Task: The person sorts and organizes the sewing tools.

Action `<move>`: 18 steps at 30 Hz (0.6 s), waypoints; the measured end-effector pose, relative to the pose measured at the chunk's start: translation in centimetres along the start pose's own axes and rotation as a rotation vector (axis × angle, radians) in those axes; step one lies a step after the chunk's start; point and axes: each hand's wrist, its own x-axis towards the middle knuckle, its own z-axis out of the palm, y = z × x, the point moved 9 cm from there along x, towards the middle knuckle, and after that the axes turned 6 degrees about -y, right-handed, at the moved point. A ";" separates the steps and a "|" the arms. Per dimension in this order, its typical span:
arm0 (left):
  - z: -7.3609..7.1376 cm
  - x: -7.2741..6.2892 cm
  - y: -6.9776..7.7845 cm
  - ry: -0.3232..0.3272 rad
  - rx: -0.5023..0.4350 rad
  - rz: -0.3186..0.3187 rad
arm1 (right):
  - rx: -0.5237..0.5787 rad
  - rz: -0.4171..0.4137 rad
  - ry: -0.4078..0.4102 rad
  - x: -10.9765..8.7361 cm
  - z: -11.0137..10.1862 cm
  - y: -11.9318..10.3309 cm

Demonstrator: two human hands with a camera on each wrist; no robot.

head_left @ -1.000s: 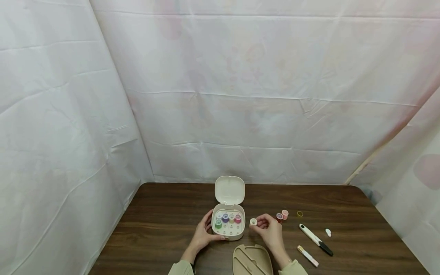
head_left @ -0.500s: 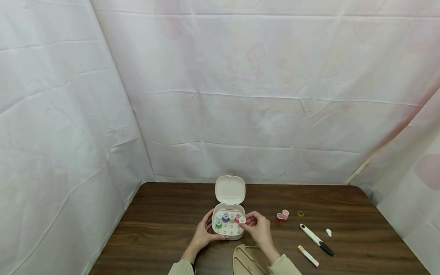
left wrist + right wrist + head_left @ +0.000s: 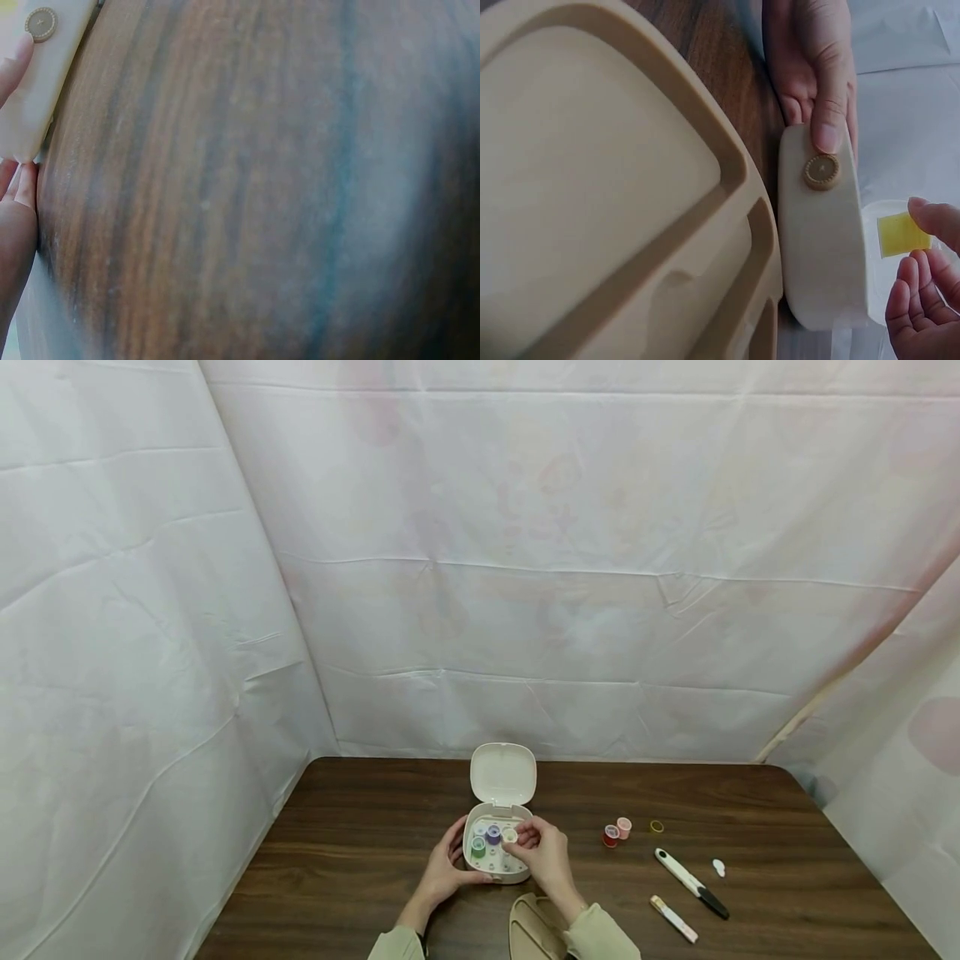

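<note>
A small cream sewing box stands on the table with its lid raised. My left hand grips its left side, the thumb on the front near a round tan button. Over the box my right hand pinches a yellow thread spool between thumb and fingers; it looks pale in the head view. A green spool and a purple spool sit on the pegged tray inside. The hand covers the tray's right part.
A tan compartmented tray lies in front of the box, partly under my right forearm. To the right are a red spool, a pink spool, a yellow ring, a white-and-black tool, a pale stick and a small white piece.
My right hand has carried the spool leftward, from beside the box to over its tray, now blocking sight of the spools there. The left hand has stayed on the box.
</note>
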 end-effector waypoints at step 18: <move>0.0 0.0 0.3 -0.006 0.010 0.014 | -0.063 -0.056 -0.080 0.7 2.6 0.1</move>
